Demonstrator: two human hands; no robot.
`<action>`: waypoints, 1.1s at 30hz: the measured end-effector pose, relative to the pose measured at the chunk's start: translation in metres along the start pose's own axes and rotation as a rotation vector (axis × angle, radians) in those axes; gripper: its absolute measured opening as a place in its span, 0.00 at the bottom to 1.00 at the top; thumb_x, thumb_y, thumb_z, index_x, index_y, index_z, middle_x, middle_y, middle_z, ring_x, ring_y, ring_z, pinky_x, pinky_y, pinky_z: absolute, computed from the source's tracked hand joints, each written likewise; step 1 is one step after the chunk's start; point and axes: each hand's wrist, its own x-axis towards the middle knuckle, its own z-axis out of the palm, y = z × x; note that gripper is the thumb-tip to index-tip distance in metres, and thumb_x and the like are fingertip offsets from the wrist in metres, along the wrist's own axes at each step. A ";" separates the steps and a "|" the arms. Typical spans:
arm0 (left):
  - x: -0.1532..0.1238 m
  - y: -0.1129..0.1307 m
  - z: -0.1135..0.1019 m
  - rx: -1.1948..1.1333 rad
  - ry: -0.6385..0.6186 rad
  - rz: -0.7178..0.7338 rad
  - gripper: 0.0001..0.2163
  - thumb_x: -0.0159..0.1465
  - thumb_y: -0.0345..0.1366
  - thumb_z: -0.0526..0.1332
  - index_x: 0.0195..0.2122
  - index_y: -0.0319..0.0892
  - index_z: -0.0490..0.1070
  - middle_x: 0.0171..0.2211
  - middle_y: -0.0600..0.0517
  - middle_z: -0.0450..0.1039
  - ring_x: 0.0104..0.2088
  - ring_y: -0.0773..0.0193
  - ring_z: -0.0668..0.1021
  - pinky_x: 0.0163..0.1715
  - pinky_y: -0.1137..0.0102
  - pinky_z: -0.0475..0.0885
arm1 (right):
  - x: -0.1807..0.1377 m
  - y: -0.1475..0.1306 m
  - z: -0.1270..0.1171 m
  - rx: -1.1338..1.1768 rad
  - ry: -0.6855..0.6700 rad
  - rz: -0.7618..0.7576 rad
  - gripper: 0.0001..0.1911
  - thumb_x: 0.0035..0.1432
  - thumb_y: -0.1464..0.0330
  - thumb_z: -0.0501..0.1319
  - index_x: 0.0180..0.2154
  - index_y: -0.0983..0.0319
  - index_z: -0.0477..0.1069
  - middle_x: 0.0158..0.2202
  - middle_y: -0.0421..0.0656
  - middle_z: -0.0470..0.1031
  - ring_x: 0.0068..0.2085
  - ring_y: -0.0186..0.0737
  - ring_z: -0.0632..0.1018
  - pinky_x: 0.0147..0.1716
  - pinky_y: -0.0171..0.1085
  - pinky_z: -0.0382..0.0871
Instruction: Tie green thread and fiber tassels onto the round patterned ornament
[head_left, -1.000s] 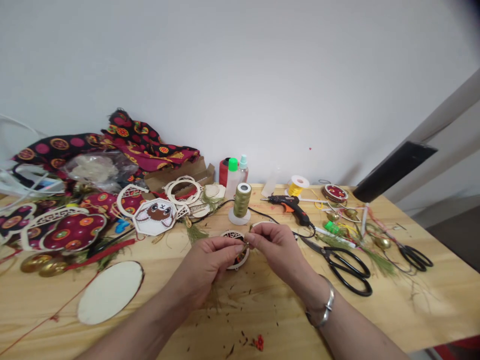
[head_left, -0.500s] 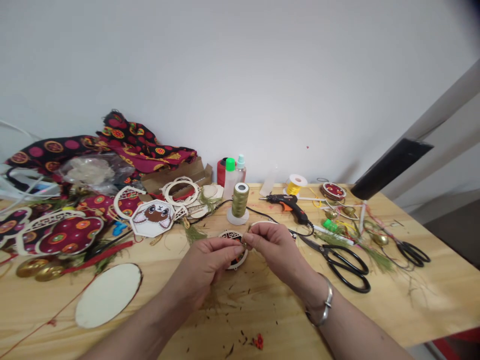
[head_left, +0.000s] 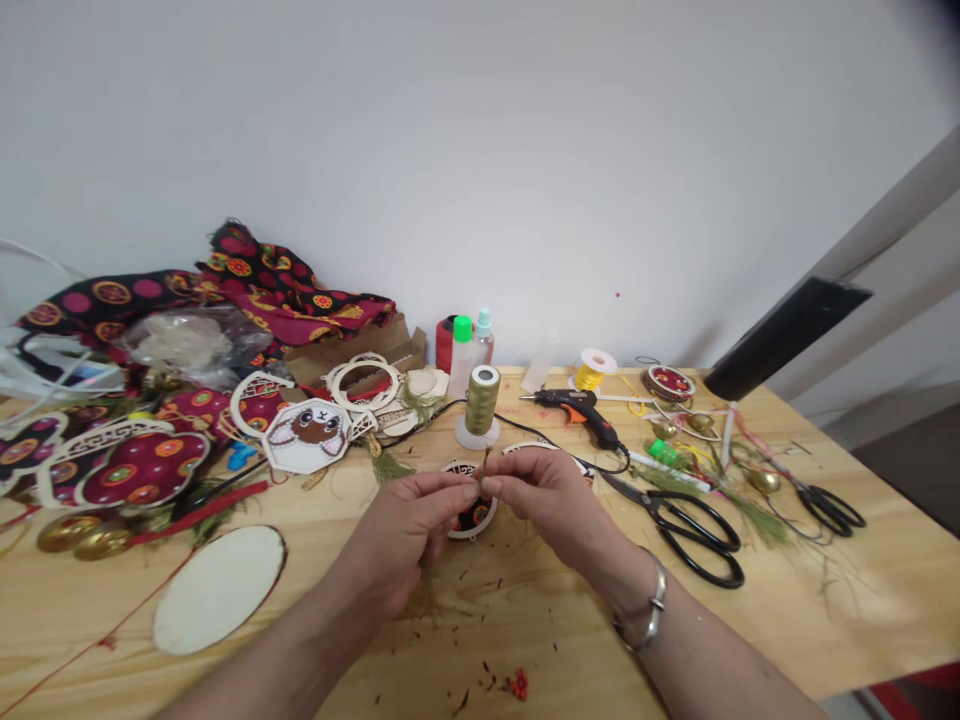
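My left hand [head_left: 411, 520] and my right hand [head_left: 553, 500] meet fingertip to fingertip over the middle of the table. Both pinch the upper end of an olive-green thread tassel [head_left: 427, 596], whose loose strands hang beneath the left hand. A short twisted bit of it pokes up between the fingertips. Just behind the fingers lies a round wooden-framed ornament [head_left: 475, 518] with dark patterned fabric, partly covered by the hands. A second pale-rimmed piece is mostly hidden behind my right hand. The cone of olive thread [head_left: 481, 403] stands upright beyond them.
Black-handled scissors [head_left: 694, 535] and a glue gun [head_left: 577, 408] lie to the right, near a yellow thread spool [head_left: 592, 370]. On the left are a sheep-face piece [head_left: 307, 437], a white oval [head_left: 220, 590] and patterned fabric [head_left: 277, 275]. Dark scraps [head_left: 487, 680] litter the front.
My fingertips have drawn closer together, and the twisted tassel end now stands up between them. The right hand has turned slightly. The view has shifted a little; the table items stay put.
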 end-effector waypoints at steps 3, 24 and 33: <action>0.000 0.000 0.000 0.034 -0.002 0.013 0.11 0.46 0.40 0.68 0.25 0.36 0.76 0.10 0.61 0.56 0.12 0.77 0.53 0.12 0.77 0.43 | 0.001 0.002 0.001 0.042 0.033 -0.012 0.03 0.43 0.69 0.66 0.23 0.63 0.74 0.23 0.38 0.74 0.26 0.31 0.71 0.29 0.32 0.65; -0.005 0.008 0.003 0.166 -0.025 0.028 0.05 0.49 0.36 0.66 0.24 0.39 0.78 0.12 0.60 0.64 0.13 0.77 0.54 0.15 0.76 0.48 | -0.002 -0.005 -0.002 -0.403 0.110 -0.152 0.05 0.49 0.74 0.61 0.23 0.63 0.71 0.22 0.36 0.72 0.26 0.30 0.69 0.29 0.30 0.62; -0.004 0.007 0.001 0.165 -0.058 0.032 0.07 0.51 0.37 0.64 0.27 0.38 0.76 0.11 0.61 0.60 0.14 0.77 0.55 0.15 0.77 0.46 | -0.003 -0.010 -0.002 -0.549 0.110 -0.182 0.07 0.51 0.73 0.59 0.22 0.63 0.69 0.21 0.36 0.70 0.26 0.30 0.68 0.28 0.29 0.60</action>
